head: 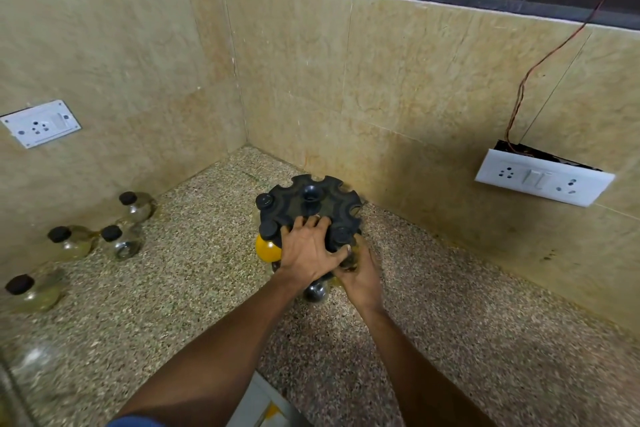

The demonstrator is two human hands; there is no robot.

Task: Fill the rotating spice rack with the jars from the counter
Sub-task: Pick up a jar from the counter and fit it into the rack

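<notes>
A black round spice rack (294, 199) with notched slots stands on the speckled counter near the corner. A yellow-filled jar (267, 248) hangs in a front-left slot, and another black-capped jar (265, 201) sits in a slot further back. My left hand (306, 253) lies flat on the rack's top plate, fingers spread. My right hand (360, 272) is wrapped around a black-capped jar (341, 236) at the rack's front right slot. Several clear jars with black caps stand at the left: one (136, 206) by the wall, two (71, 243) (119, 243) in the middle, one (31, 293) nearest.
Tiled walls meet in a corner behind the rack. A white socket plate (40, 123) is on the left wall, and a loose switch plate (542, 178) with a red wire on the right wall. A shiny round object (315, 291) sits under my hands.
</notes>
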